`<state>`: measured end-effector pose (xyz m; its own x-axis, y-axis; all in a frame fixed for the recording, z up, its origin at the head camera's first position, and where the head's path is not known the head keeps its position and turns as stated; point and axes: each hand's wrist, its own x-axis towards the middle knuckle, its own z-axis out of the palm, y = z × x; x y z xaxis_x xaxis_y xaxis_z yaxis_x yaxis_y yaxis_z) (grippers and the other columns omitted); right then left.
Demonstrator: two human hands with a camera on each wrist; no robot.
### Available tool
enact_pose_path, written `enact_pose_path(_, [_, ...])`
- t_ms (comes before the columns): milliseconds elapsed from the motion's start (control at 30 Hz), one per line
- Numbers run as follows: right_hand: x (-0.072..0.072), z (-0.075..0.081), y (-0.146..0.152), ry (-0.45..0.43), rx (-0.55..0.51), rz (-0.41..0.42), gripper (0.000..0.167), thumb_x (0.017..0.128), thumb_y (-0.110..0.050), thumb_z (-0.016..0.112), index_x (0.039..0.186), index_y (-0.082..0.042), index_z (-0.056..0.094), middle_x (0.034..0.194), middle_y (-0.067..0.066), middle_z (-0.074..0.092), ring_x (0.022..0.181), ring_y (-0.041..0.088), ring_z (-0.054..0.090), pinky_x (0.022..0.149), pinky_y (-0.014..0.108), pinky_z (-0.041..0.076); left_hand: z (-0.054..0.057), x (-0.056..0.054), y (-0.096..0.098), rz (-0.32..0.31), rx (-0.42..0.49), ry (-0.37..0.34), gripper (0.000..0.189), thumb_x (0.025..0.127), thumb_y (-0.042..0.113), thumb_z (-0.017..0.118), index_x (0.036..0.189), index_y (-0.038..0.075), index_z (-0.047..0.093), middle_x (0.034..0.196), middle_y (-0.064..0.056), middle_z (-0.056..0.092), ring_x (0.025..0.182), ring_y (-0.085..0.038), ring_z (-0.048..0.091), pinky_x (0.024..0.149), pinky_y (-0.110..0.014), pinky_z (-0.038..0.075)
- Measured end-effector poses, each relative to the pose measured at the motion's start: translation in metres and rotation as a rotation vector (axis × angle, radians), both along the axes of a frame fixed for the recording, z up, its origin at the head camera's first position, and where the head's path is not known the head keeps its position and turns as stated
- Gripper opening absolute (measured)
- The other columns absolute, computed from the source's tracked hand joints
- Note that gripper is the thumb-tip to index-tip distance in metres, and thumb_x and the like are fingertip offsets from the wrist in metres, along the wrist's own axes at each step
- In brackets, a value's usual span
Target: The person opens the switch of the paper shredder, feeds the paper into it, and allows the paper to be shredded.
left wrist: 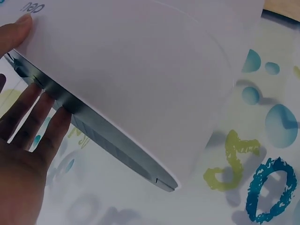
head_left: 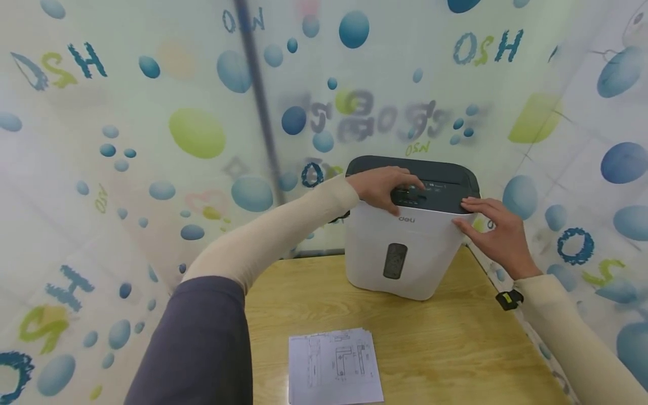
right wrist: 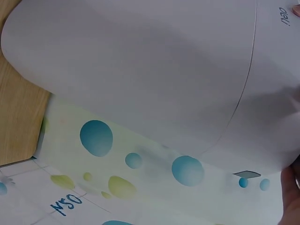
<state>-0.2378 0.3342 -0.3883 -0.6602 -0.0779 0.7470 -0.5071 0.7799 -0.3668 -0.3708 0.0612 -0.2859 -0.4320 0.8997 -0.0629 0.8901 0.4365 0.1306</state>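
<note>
A white paper shredder (head_left: 369, 247) with a dark grey top (head_left: 405, 167) stands upright on the wooden table. Over the middle of that top is my left hand (head_left: 382, 185), beside the control panel, its fingers extended. In the left wrist view, its fingertips (left wrist: 61, 115) touch the dark top and its thumb (left wrist: 18, 32) lies on the white front near the logo. My right hand (head_left: 498, 230) rests at the right top corner, fingers fairly straight on the edge and thumb against the front. Only a sliver of this hand (right wrist: 289, 197) shows in the right wrist view.
Several printed sheets (head_left: 331, 365) with line drawings lie stacked on the table (head_left: 430, 349), in front of the shredder. A patterned curtain (head_left: 202, 73) with blue and green spots surrounds the table at the back and sides.
</note>
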Motion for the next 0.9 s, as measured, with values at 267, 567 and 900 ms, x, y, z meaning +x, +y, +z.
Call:
enact_pose_path(267, [-0.002, 0.007, 0.001, -0.020, 0.058, 0.025, 0.044, 0.077, -0.006, 0.089, 0.118, -0.006, 0.075, 0.123, 0.013, 0.073, 0.119, 0.016, 0.062, 0.103, 0.000, 0.030, 0.004, 0.010, -0.017, 0.070, 0.039, -0.013, 0.081, 0.092, 0.044, 0.076, 0.159, 0.035, 0.033, 0.158, -0.002, 0.038, 0.145, -0.020, 0.037, 0.114, -0.042, 0.043])
enact_pose_path(567, [0.001, 0.018, 0.003, -0.091, 0.123, 0.002, 0.034, 0.086, -0.010, 0.083, 0.119, -0.005, 0.073, 0.125, 0.013, 0.069, 0.121, 0.035, 0.059, 0.109, 0.014, 0.039, 0.001, 0.008, -0.056, 0.227, 0.159, -0.001, 0.090, 0.087, 0.059, 0.075, 0.161, 0.038, 0.027, 0.169, -0.004, 0.020, 0.155, -0.024, 0.024, 0.118, -0.050, 0.040])
enact_pose_path(900, [0.006, 0.015, 0.006, -0.154, 0.090, -0.014, 0.046, 0.089, -0.020, 0.081, 0.130, -0.006, 0.067, 0.150, 0.017, 0.054, 0.137, 0.044, 0.047, 0.109, 0.069, 0.038, -0.021, 0.014, -0.111, 0.415, 0.309, 0.078, 0.106, 0.080, 0.074, 0.072, 0.164, 0.036, 0.019, 0.172, -0.007, 0.011, 0.158, -0.033, 0.017, 0.114, -0.062, 0.040])
